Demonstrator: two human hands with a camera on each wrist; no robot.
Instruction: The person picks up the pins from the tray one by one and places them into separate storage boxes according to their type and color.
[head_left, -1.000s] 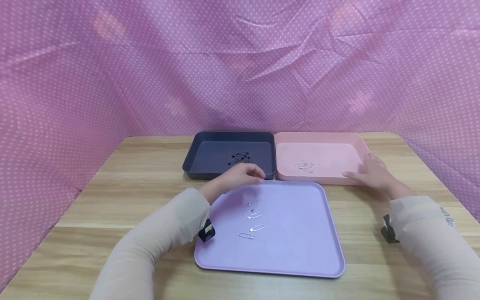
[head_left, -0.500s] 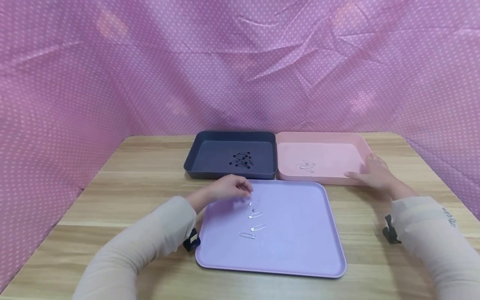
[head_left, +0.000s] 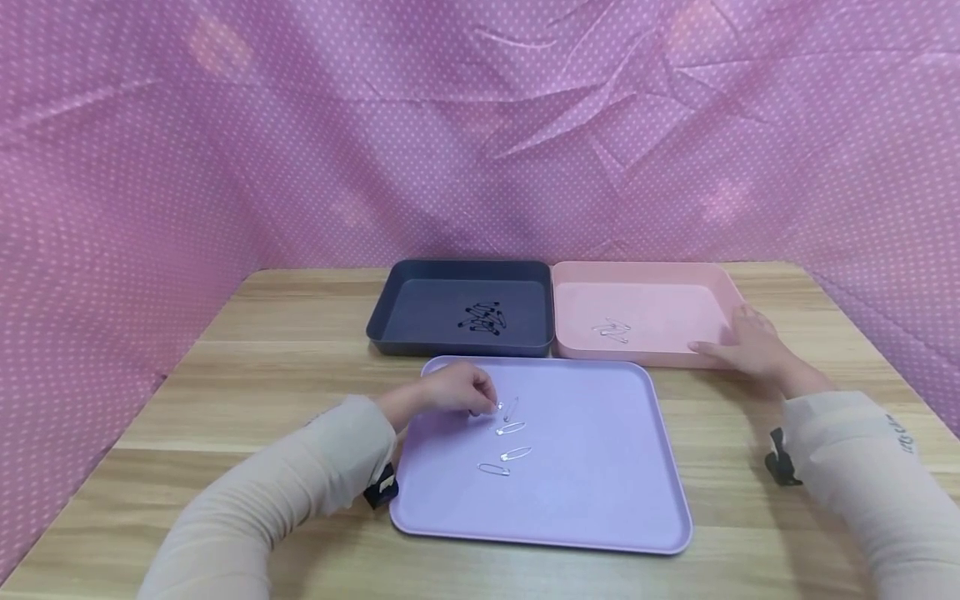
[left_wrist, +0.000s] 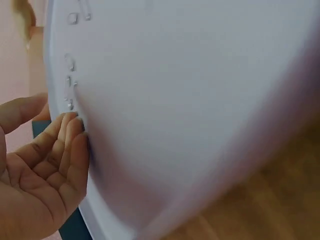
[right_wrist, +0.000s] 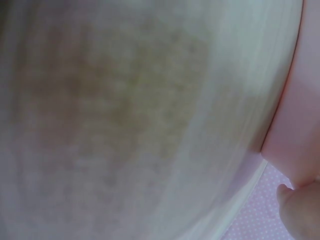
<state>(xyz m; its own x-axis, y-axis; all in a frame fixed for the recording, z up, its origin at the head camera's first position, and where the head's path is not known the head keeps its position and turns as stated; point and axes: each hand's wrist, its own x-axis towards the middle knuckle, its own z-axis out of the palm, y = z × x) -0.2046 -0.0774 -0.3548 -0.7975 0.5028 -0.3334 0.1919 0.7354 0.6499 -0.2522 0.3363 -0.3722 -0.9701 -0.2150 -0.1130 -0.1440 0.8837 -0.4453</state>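
Note:
My left hand [head_left: 459,387] is over the lilac tray [head_left: 592,500], its fingertips at a silver safety pin [left_wrist: 70,102] beside several others. In the left wrist view the thumb stands apart from the slightly bent fingers [left_wrist: 75,165]. Whether the fingertips touch the pin is unclear. Nearer the front of that tray lie more silver safety pins, one of them a lone pin [head_left: 493,470]. My right hand [head_left: 753,346] rests on the near right corner of the pink tray [head_left: 678,360], thumb stretched along its front side. Only part of this hand shows in the right wrist view.
A dark grey tray [head_left: 420,346] holding a pile of black safety pins [head_left: 482,318] stands left of the pink one. Inside the pink tray is a small group of silver safety pins [head_left: 612,331]. A pink dotted curtain [head_left: 480,167] surrounds the wooden table [head_left: 247,375].
From beside the dark tray's front edge, my left hand has moved left, then down to the silver pins on the lilac tray. My right hand has stayed on the pink tray's corner.

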